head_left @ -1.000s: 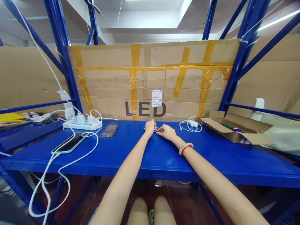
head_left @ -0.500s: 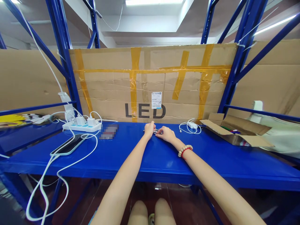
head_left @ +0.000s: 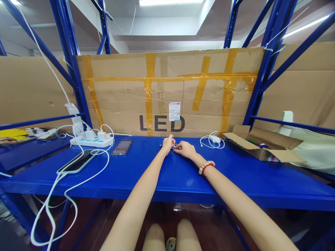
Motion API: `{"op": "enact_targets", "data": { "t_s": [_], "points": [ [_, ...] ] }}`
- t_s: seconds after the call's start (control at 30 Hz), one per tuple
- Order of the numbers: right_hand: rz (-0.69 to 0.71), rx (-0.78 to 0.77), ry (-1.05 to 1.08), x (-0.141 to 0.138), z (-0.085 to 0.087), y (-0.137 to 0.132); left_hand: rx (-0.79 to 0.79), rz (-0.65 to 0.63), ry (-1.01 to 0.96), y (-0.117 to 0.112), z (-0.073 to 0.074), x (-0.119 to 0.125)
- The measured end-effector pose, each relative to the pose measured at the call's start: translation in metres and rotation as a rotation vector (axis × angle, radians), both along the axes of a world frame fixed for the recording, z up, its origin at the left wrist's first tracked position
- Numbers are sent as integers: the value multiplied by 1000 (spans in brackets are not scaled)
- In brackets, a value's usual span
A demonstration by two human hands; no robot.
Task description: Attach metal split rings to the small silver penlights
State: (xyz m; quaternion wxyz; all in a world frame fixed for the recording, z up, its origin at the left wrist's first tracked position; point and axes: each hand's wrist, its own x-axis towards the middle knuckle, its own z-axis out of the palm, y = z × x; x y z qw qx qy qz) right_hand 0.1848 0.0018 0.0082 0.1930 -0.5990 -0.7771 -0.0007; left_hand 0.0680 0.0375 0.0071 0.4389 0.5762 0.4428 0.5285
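Note:
My left hand [head_left: 168, 144] is closed near the back middle of the blue table [head_left: 125, 174], thumb on top. Close on its right, my right hand [head_left: 184, 149] has its fingertips pinched together, with a beaded bracelet and red cord on the wrist. Between the two hands small dark and silvery pieces [head_left: 174, 146] show, partly covered by the fingers; their kind is too small to make out. A dark tip of something also sticks out left of my left hand.
At left lie a white power strip [head_left: 91, 142] with chargers, a phone [head_left: 77, 162], trailing white cables and a blurred-out flat object [head_left: 122, 147]. On the right are a white charger with cable [head_left: 215, 139] and an open cardboard box [head_left: 258, 148] holding pens. Cardboard marked LED [head_left: 117, 101] stands behind.
My left hand has shifted very slightly right and its fingers have turned a little. My right hand stays nearly in place. At the far left edge, another person's hand has come into view.

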Motion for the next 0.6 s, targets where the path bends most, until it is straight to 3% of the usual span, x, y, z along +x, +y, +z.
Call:
{"op": "enact_targets", "data": {
  "t_s": [0.33, 0.6],
  "points": [
    [5, 12, 25, 1, -3, 4, -89, -26, -9, 0, -3, -1],
    [-3, 4, 67, 1, -2, 3, -71, -7, 62, -3, -4, -5]
  ]
}}
